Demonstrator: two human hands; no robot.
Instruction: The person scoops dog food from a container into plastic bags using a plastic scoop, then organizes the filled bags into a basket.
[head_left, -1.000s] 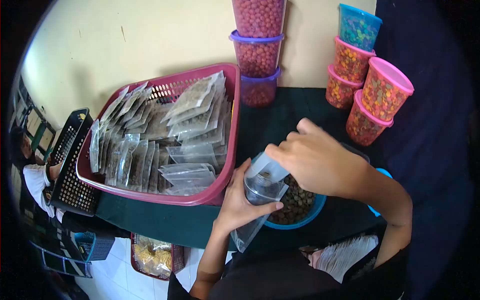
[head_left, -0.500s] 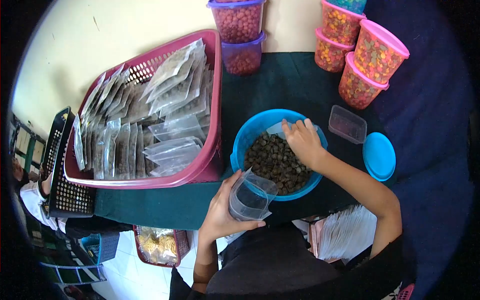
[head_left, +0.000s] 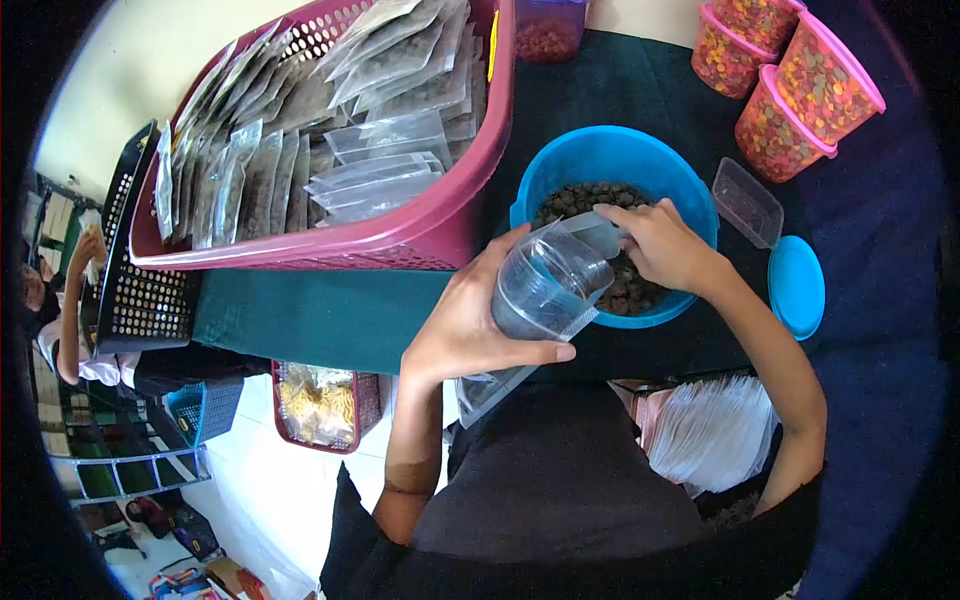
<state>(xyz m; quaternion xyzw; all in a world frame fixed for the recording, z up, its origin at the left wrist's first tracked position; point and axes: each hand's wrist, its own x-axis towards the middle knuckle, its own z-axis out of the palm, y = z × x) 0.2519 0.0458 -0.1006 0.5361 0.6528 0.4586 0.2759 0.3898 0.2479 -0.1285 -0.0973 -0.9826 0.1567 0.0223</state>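
Observation:
My left hand (head_left: 455, 325) is wrapped around a clear plastic cup (head_left: 545, 290), tilted, with a clear plastic film or bag edge about it. My right hand (head_left: 675, 245) pinches a translucent white scoop (head_left: 597, 234), its front end at the mouth of the cup. Both are over the near side of a round blue tub (head_left: 700, 185). Small dark brown pieces (head_left: 585, 200) fill the tub's lower part. My hand and the scoop hide some of them. What lies inside the cup is hard to make out.
A large maroon basket (head_left: 490, 165) holds many filled clear packets (head_left: 265, 185). To the right are a clear rectangular container (head_left: 748, 203), a blue lid (head_left: 797, 288) and pink-lidded tubs (head_left: 785, 125). Below lies a stack of clear bags (head_left: 710, 430). Another person's arm (head_left: 72, 300) shows at left.
My right hand has brought the scoop from the far side of the tub toward me, to the cup. My left hand has lifted the cup toward the tub. The view has shifted.

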